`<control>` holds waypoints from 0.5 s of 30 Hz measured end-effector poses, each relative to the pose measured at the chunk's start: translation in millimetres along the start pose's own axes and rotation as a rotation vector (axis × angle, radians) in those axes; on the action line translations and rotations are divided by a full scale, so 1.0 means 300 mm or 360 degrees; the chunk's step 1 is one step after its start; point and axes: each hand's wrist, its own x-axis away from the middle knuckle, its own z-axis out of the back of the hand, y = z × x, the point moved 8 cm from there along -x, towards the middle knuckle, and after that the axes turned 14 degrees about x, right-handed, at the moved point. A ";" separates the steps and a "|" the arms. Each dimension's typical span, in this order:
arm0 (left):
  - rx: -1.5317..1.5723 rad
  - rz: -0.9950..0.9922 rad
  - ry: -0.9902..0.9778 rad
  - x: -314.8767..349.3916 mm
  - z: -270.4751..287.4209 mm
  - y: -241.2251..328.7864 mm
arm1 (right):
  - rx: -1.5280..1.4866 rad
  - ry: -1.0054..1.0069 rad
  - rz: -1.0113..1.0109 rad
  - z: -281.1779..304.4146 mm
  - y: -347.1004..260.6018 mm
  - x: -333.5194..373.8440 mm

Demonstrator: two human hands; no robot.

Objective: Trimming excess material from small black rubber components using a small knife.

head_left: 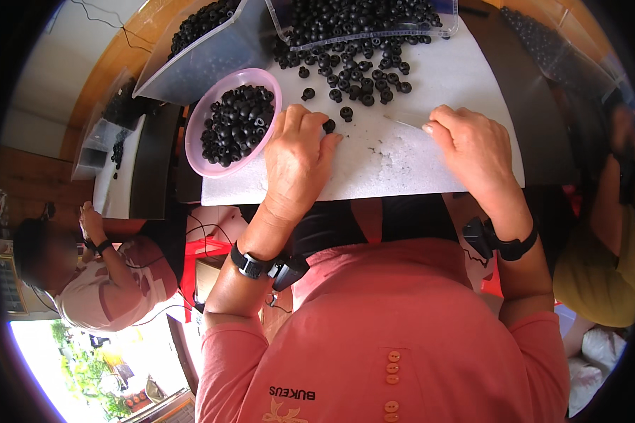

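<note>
My left hand (pixel 298 151) is closed at the front of the white work surface, just right of the pink bowl (pixel 195 134). Between its thumb and forefinger sits a small black knobbed part (pixel 329 126). My right hand (pixel 474 144) is closed in a pinch, its fingertips on a thin, pale, pointed tool (pixel 406 122) that points left; the part inside the grip is hidden. Similar black parts (pixel 240 120), round with small holes, fill much of the bowl. More loose black parts (pixel 355 77) lie scattered beyond my hands.
A clear bin (pixel 374 39) heaped with black parts lies open toward me at the far side. Another translucent bin (pixel 212 60) stands behind the bowl. Dark crumbs (pixel 391 158) dot the white board (pixel 360 173). Another person (pixel 113 275) sits at left, and one (pixel 596 261) at right.
</note>
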 end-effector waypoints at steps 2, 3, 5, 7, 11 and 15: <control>-0.0222 -0.0080 -0.0039 -0.015 -0.015 0.013 | -0.0034 -0.0020 0.0010 0.013 0.023 0.013; -0.0219 -0.0077 -0.0037 -0.017 -0.015 0.008 | -0.0069 -0.0036 0.0020 0.017 0.031 0.018; -0.0388 -0.0051 -0.0126 -0.023 -0.025 -0.009 | -0.0083 -0.0021 0.0017 0.045 0.039 0.016; -0.0405 -0.0055 -0.0157 -0.031 -0.027 -0.011 | -0.0345 -0.0122 -0.0176 0.076 0.060 0.003; -0.0433 -0.0074 -0.0105 -0.037 -0.036 -0.025 | -0.0790 -0.0065 -0.0267 0.059 0.017 -0.046; 0.0444 0.0246 0.0018 -0.017 -0.003 -0.042 | -0.1126 0.0002 -0.0126 0.057 -0.088 -0.082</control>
